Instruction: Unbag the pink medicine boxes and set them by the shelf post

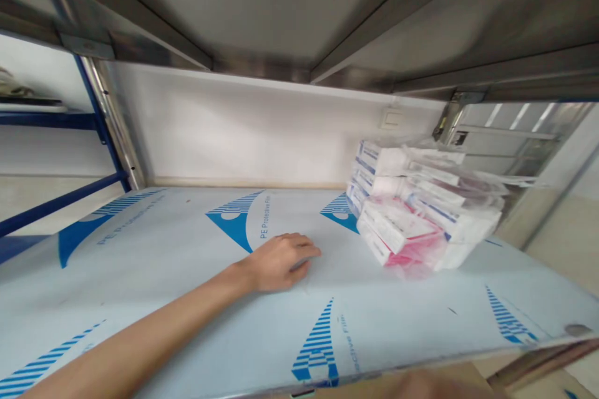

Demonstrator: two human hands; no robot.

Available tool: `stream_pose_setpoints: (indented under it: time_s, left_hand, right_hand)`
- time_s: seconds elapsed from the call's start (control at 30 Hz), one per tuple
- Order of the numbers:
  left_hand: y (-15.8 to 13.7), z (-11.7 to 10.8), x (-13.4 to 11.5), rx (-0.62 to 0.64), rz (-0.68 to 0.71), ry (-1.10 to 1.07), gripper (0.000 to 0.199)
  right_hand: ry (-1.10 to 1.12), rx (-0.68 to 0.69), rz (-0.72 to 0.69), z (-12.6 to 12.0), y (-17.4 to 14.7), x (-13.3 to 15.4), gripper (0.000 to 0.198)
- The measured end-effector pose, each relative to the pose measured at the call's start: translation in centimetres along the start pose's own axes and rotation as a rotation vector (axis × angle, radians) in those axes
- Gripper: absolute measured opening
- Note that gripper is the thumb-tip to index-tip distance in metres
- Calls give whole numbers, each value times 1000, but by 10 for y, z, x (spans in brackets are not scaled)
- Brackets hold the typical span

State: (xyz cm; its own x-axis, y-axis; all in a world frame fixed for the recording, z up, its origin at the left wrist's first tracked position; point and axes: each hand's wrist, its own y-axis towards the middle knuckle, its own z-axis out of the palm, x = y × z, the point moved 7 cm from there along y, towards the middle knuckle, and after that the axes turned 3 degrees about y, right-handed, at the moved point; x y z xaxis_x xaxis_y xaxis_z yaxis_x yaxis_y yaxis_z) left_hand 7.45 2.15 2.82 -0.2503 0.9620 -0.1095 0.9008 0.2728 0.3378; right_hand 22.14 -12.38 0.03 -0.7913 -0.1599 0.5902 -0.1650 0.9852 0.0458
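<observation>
Head view: film-covered shelf [402,312]; bagged boxes [423,206] stacked toward its right.
Left hand [283,262] at mid-shelf, left of the boxes and apart from them; fingers half-curled, thumb parted, grasping nothing visible. Right hand [416,385] blurred, near edge; finger state undeterminable.

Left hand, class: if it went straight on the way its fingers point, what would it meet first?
Probably the pile of bagged boxes, at its left side, though depth is unclear.
</observation>
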Motion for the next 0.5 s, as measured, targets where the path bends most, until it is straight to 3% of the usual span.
stream_pose_setpoints:
  time_s: [0.1, 0.17, 0.2, 0.3, 0.37, 0.5]
  left_hand:
    - [22, -3, -3, -6, -29, 30, 34]
    - [39, -5, -8, -19, -40, 48, 36]
    - [48, -7, -12, -26, -40, 55, 36]
    - [69, -8, -23, -48, -36, 67, 39]
    - [76, -6, -28, -49, -36, 77, 39]
    - [71, -3, -21, -65, -69, 62, 39]
  right_hand:
    - [-32, -236, -60, -78, 39, -3, 36]
    - [-261, -598, -74, -126, 58, -7, 30]
    - [-395, -679, -49, -138, 67, -11, 30]
    - [-630, -651, 117, -149, 88, -33, 32]
    - [-661, -594, 182, -149, 92, -43, 29]
    - [-552, -580, 63, -147, 93, -33, 25]
